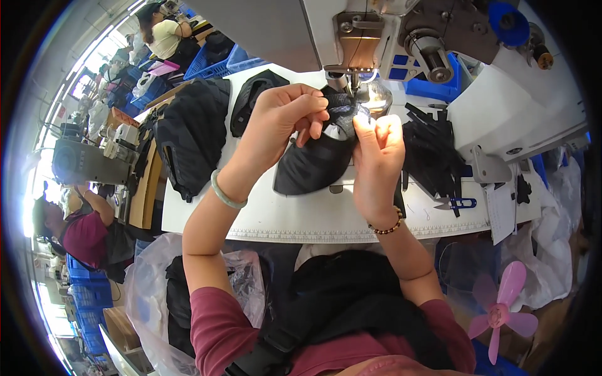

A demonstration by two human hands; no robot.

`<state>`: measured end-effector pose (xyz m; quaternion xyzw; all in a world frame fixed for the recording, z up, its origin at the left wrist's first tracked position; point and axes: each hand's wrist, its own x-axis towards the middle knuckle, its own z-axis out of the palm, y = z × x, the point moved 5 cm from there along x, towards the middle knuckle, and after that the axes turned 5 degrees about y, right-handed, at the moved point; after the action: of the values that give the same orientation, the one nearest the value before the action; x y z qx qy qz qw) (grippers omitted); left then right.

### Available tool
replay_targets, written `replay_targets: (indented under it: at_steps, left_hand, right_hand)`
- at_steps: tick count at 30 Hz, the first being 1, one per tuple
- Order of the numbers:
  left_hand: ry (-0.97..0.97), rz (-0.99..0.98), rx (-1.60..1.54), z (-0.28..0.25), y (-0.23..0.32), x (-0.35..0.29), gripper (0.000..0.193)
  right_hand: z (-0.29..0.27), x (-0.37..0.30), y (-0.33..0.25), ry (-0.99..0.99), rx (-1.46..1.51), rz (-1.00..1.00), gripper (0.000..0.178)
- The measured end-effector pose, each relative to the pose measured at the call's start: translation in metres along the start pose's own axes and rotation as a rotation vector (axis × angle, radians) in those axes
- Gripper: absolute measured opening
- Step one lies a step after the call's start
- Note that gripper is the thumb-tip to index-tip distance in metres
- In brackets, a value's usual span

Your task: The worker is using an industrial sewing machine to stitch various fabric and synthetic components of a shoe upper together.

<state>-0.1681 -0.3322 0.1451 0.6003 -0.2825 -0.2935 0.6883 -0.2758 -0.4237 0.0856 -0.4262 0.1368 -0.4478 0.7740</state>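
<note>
A black fabric piece (313, 166), curved like a cap, lies on the white table (282, 219) with its upper edge beneath the needle and presser foot (354, 81) of a sewing machine (351, 37). My left hand (288, 113) is closed, thumb and finger pinching a black band at that edge, just left of the needle. My right hand (379, 147) is also closed and pinches the edge on the right side, close under the lit needle area. The machine's lamp glares there, so the exact fold between my fingertips is hard to make out.
Stacked black fabric pieces (191, 131) and another dark piece (254, 100) sit left. Black strips (433, 147) and blue-handled thread snips (456, 203) lie right. A ruler (326, 237) runs along the front edge. A pink fan (498, 315) stands lower right. Two people work at left.
</note>
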Motion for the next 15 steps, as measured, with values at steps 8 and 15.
replay_targets:
  at_steps: [8,15]
  left_hand:
    - [-0.050,-0.030,0.080,-0.003,-0.026,0.017,0.016]
    - [-0.048,-0.119,0.034,-0.001,-0.033,0.019,0.014]
  right_hand:
    - [-0.010,0.006,-0.006,-0.217,-0.367,-0.244,0.028]
    - [-0.022,0.012,-0.007,-0.332,-0.505,-0.312,0.018]
